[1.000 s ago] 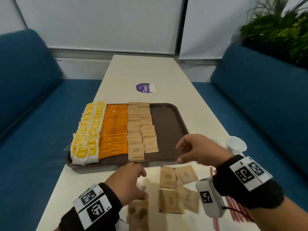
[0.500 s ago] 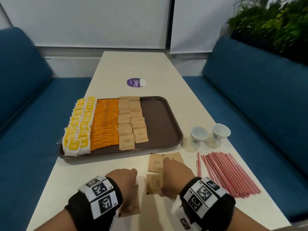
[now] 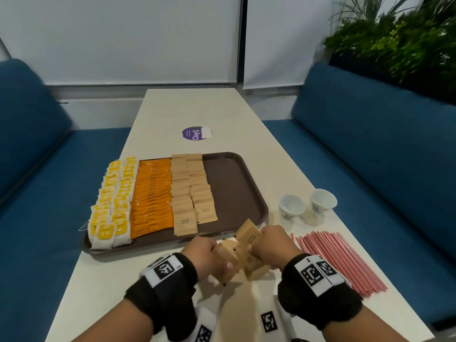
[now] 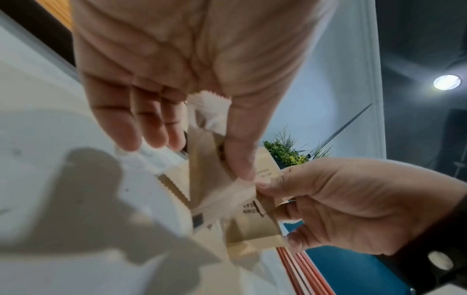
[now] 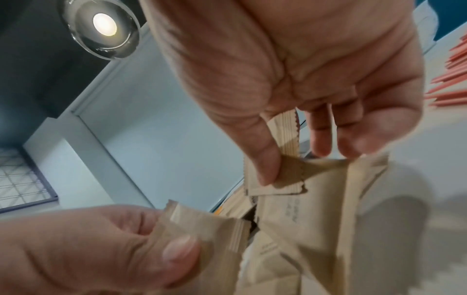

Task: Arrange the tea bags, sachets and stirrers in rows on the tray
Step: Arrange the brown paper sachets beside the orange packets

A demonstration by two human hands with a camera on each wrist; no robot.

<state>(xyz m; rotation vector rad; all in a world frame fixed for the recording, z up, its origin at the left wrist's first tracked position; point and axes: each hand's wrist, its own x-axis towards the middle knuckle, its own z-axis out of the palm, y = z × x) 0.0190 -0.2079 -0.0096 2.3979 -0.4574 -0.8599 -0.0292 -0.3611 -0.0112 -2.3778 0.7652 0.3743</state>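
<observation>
Café booth, blue benches (image 3: 370,154), long table (image 3: 192,109)

left hand (image 3: 206,253): raised off table, thumb and fingers pinching brown sachets (image 3: 243,255)
right hand (image 3: 274,245): close beside left, thumb pinching same bunch
wrists: both in black bands, forearms angled inward

Brown tray (image 3: 237,193); yellow-and-white tea bags (image 3: 111,206); orange sachets (image 3: 153,193); tan sugar sachets (image 3: 190,191); red-and-white striped stirrers (image 3: 340,260); cream table (image 3: 197,112); blue sofas (image 3: 370,156).
</observation>
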